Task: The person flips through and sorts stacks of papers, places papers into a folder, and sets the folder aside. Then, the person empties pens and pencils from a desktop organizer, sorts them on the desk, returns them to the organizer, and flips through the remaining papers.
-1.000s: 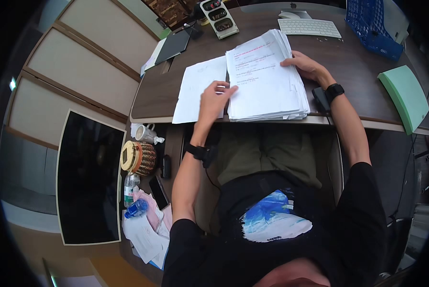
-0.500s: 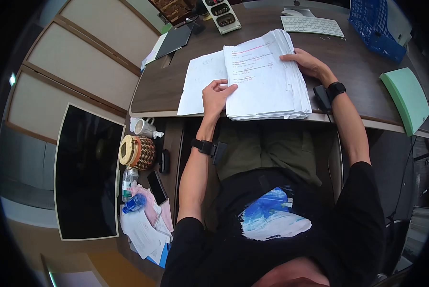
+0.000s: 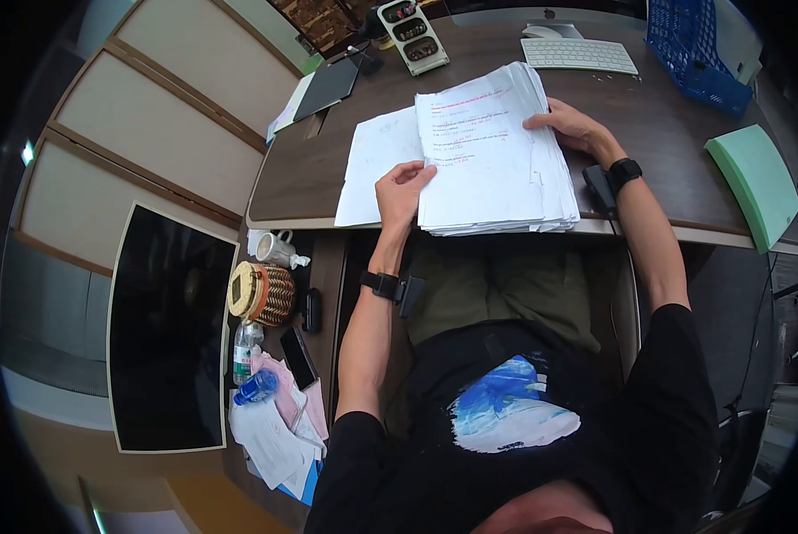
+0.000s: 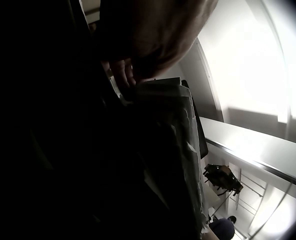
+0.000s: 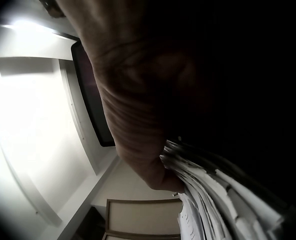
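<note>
A thick stack of printed papers (image 3: 492, 178) with red marks on its top sheet lies at the desk's front edge. My left hand (image 3: 399, 196) holds its left edge, thumb on the top sheet and fingers curled beside it. At the far right edge my right hand (image 3: 575, 127) grips the stack, its thumb laid over the top. In the right wrist view, fanned sheet edges (image 5: 208, 200) show by that hand. White paper (image 3: 368, 178) lies left of the stack, partly behind the left hand. The left wrist view is dark, with layered sheet edges (image 4: 190, 135) below the fingers.
Behind the stack sit a white keyboard (image 3: 579, 56), a white holder with compartments (image 3: 414, 37) and a blue basket (image 3: 697, 58). A green box file (image 3: 755, 187) stands at the right. On the left side surface are a mug (image 3: 277, 249), woven basket (image 3: 265, 294) and phone (image 3: 299, 358).
My left hand has come from over the loose paper to the stack's left edge. The loose paper has shifted right, closer against the stack. The right hand keeps its hold.
</note>
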### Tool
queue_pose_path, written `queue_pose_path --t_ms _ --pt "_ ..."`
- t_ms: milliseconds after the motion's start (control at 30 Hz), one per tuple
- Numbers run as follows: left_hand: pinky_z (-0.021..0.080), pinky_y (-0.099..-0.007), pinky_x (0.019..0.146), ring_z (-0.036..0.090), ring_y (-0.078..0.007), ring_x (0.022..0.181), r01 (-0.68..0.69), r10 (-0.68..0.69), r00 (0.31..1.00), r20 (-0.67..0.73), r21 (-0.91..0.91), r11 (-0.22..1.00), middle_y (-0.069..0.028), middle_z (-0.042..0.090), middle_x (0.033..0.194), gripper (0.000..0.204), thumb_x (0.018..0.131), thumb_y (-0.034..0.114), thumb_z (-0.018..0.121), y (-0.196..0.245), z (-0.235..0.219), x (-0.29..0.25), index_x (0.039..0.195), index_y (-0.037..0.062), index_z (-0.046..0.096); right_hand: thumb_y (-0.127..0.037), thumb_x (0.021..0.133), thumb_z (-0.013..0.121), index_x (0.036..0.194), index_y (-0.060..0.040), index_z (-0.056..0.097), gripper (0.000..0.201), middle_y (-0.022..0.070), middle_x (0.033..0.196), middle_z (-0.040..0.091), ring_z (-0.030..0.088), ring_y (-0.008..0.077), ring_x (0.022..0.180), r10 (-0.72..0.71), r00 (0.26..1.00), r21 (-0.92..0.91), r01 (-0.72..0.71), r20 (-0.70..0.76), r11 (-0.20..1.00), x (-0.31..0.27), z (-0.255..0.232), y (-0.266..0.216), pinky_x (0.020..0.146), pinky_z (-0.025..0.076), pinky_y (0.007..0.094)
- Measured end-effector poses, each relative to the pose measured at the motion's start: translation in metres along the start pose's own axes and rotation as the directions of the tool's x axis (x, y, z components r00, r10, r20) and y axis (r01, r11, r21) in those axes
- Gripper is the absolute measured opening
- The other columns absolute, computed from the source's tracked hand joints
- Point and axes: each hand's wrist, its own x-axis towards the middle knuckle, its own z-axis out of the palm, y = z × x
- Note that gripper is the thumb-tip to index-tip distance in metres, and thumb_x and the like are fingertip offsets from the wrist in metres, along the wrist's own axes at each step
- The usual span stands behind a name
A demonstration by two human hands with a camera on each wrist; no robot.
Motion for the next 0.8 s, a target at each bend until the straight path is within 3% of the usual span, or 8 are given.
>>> queue_pose_path --t_ms 267,333,367,500,567,667,733,800 --pt "0.06 -0.0299 0.084 0.076 -0.0187 0.093 -0.006 0.003 0.999 -0.035 -0.072 0.997 -0.0203 0.081 0.107 0.045 0.092 0.015 0.09 -0.005 -0.002 -0.003 0.123 -0.0132 0.075 -0.016 0.092 0.085 0.153 0.0069 0.049 0.074 0.0189 0.141 0.066 0.068 0.026 0.125 0.01 0.999 0.008 -0.01 0.039 1.0 0.001 0.001 0.002 0.111 0.056 0.0385" --pt "0.06 -0.0294 0.084 0.076 -0.0183 0.093 -0.016 0.013 0.999 -0.037 -0.063 0.998 -0.0202 0.081 0.108 0.044 0.093 0.015 0.089 -0.005 -0.001 -0.003 0.123 -0.0132 0.075 -0.021 0.091 0.088 0.155 0.0075 0.044 0.083 0.0225 0.14 0.065 0.069 0.0271 0.124 -0.031 0.999 0.0 0.031 0.035 1.0 0.004 -0.003 0.007 0.111 0.056 0.0415" --pt "0.059 -0.0282 0.08 0.074 -0.0153 0.088 -0.026 0.02 0.998 -0.053 -0.101 0.995 -0.0158 0.081 0.101 0.037 0.093 0.013 0.089 -0.007 0.0 -0.003 0.118 -0.011 0.077 -0.021 0.091 0.088 0.155 0.0071 0.044 0.083 0.0218 0.139 0.065 0.069 0.0268 0.124 -0.009 1.0 -0.023 0.01 0.019 1.0 0.007 -0.006 0.009 0.111 0.056 0.0412" --pt "0.058 -0.0278 0.079 0.074 -0.0145 0.088 -0.02 0.014 0.999 -0.031 -0.181 0.983 -0.0155 0.081 0.1 0.034 0.095 0.013 0.086 -0.008 -0.007 -0.002 0.117 -0.011 0.077 -0.02 0.089 0.089 0.155 0.0061 0.046 0.083 0.021 0.139 0.066 0.068 0.0264 0.125 0.024 0.999 0.014 -0.025 0.045 1.0 0.001 -0.003 0.004 0.112 0.055 0.0412" --pt "0.058 -0.027 0.08 0.074 -0.0132 0.088 -0.073 0.077 0.993 -0.086 0.046 0.996 -0.0141 0.082 0.098 0.031 0.096 0.012 0.085 -0.002 -0.014 -0.003 0.114 -0.0114 0.077 -0.02 0.09 0.089 0.155 0.0055 0.046 0.082 0.0205 0.139 0.066 0.069 0.0261 0.124 0.017 1.0 0.002 -0.017 0.015 1.0 0.003 -0.003 0.006 0.111 0.056 0.0409" --pt "0.058 -0.0262 0.08 0.074 -0.012 0.088 -0.179 0.206 0.964 -0.171 0.157 0.971 -0.0127 0.082 0.097 0.03 0.097 0.013 0.084 0.016 -0.03 -0.003 0.112 -0.0116 0.078 -0.02 0.09 0.088 0.154 0.0059 0.046 0.08 0.0205 0.138 0.066 0.069 0.0259 0.123 0.011 1.0 0.009 -0.012 0.017 1.0 0.006 -0.006 0.009 0.11 0.057 0.0406" --pt "0.057 -0.0258 0.081 0.073 -0.011 0.088 -0.241 0.264 0.942 -0.207 0.132 0.962 -0.0111 0.082 0.099 0.032 0.097 0.014 0.084 0.016 -0.05 0.009 0.116 -0.0116 0.079 -0.018 0.092 0.086 0.153 0.0066 0.048 0.076 0.0196 0.138 0.066 0.068 0.0254 0.123 0.02 1.0 0.008 -0.02 0.001 1.0 0.002 -0.003 0.001 0.111 0.055 0.0392" --pt "0.057 -0.0261 0.082 0.073 -0.011 0.088 -0.181 0.202 0.95 -0.24 0.107 0.978 -0.0114 0.082 0.101 0.034 0.098 0.014 0.083 0.015 -0.075 0.016 0.12 -0.0114 0.078 -0.017 0.093 0.083 0.152 0.0073 0.05 0.072 0.0186 0.138 0.066 0.067 0.025 0.124 0.039 0.999 0.011 -0.039 -0.007 0.999 -0.003 0.002 0.004 0.111 0.054 0.0377"
